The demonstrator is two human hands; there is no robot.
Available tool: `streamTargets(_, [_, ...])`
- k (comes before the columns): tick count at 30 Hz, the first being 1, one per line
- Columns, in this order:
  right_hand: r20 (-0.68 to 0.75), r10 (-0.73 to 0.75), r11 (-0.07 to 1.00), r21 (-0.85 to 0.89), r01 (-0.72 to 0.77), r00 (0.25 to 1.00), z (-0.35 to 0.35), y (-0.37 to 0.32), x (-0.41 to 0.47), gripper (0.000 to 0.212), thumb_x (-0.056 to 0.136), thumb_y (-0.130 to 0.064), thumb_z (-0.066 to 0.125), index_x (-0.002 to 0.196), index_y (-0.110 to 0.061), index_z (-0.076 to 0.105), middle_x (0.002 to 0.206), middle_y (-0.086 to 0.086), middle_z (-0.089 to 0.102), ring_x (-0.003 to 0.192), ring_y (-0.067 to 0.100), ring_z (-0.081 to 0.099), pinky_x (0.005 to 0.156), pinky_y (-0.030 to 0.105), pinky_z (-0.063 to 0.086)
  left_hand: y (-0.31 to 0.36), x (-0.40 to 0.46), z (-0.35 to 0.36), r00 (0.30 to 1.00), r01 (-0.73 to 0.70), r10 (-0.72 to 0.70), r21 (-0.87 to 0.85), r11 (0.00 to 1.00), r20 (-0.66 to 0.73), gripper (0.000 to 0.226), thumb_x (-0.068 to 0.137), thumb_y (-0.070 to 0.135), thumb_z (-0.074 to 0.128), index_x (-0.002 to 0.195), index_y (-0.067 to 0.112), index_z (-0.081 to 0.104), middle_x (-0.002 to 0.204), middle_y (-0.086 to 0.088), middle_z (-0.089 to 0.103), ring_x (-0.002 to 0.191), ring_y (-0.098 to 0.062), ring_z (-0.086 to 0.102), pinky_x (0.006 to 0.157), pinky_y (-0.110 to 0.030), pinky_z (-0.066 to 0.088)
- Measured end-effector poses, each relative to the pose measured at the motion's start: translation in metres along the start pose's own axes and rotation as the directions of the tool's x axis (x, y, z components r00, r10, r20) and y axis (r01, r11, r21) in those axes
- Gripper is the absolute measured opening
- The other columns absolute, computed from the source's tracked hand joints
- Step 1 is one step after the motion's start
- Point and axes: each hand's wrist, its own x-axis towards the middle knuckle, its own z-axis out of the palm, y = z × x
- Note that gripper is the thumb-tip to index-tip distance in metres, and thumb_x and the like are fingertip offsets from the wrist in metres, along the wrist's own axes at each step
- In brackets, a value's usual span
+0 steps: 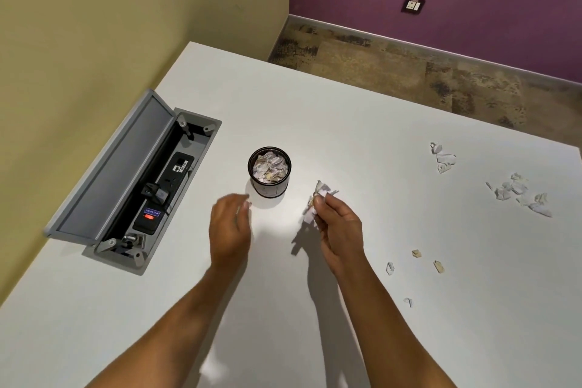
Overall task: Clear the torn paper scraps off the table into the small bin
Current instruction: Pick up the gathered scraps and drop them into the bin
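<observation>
Paper scraps lie in several spots on the white counter: a small cluster toward the far right, a larger heap nearer the right edge, and four loose bits scattered close to the right forearm. The small bin, a round black cup, stands upright near the middle of the counter and is already packed to its rim with crumpled paper.

The right hand is raised just right of the bin, its fingers and thumb curled round a bunch of scraps that sticks out above the fingertips. The left hand hovers just left of and nearer than the bin, fingers loosely bent, holding nothing that can be seen; it is blurred.

Set into the counter at the left is an open cable box with its grey lid tilted up, showing a power strip inside. Beyond the counter, a wall socket sits on the purple wall.
</observation>
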Motion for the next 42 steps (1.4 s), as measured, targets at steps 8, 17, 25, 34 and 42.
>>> streamTargets(8, [-0.041,-0.126,0.979,-0.166,0.117,0.991,0.046,0.005,0.033,0.019,0.079,0.003,0.074,0.096,-0.005,0.070,0.082,0.006,0.070,0.068,0.010,0.066,0.069,0.020,0.054,-0.056,-0.066,0.027,0.911,-0.233,0.095,0.311,0.921,0.401,0.048,0.103,0.030,0.033,0.145,0.011,0.044,0.154,-0.005,0.037,0.146,-0.023,0.027,0.121,-0.041,0.018])
streamTargets(17, [0.321,-0.345,0.419,-0.788,0.451,0.882,0.098,0.008,0.058,0.011,0.078,-0.011,0.073,0.088,-0.010,0.078,0.093,0.008,0.075,0.085,0.012,0.064,0.066,0.003,0.038,-0.058,-0.066,0.029,0.898,-0.311,0.153,0.349,0.884,0.412,0.045,0.102,0.022,0.038,0.142,0.004,0.046,0.152,-0.013,0.041,0.146,-0.029,0.028,0.117,-0.051,0.026])
streamTargets(25, [0.469,-0.026,-0.311,-0.843,0.439,0.883,0.122,0.019,0.078,0.024,0.085,-0.007,0.057,0.107,-0.005,0.066,0.113,0.015,0.063,0.104,0.034,0.060,0.079,0.032,0.047,-0.054,-0.065,0.027,0.897,-0.302,0.138,0.353,0.886,0.420,0.046,0.102,0.022,0.038,0.145,0.005,0.042,0.152,-0.011,0.040,0.147,-0.027,0.027,0.118,-0.049,0.025])
streamTargets(34, [0.455,0.102,-0.411,-0.790,0.454,0.885,0.132,0.010,0.077,0.019,0.089,-0.011,0.057,0.105,-0.004,0.065,0.116,0.017,0.059,0.102,0.034,0.060,0.074,0.030,0.045,-0.054,-0.065,0.026,0.892,-0.294,0.112,0.374,0.880,0.439,0.048,0.104,0.026,0.030,0.146,0.006,0.042,0.153,-0.010,0.039,0.147,-0.026,0.026,0.118,-0.048,0.026])
streamTargets(42, [0.540,0.171,-0.459,-0.697,0.551,0.824,0.129,-0.015,0.071,0.026,0.084,-0.010,0.061,0.106,-0.019,0.070,0.117,0.010,0.060,0.103,0.032,0.060,0.079,0.035,0.051,-0.052,-0.065,0.026,0.896,-0.279,0.091,0.390,0.878,0.435,0.048,0.103,0.027,0.035,0.147,0.008,0.041,0.154,-0.009,0.038,0.148,-0.024,0.024,0.119,-0.046,0.024])
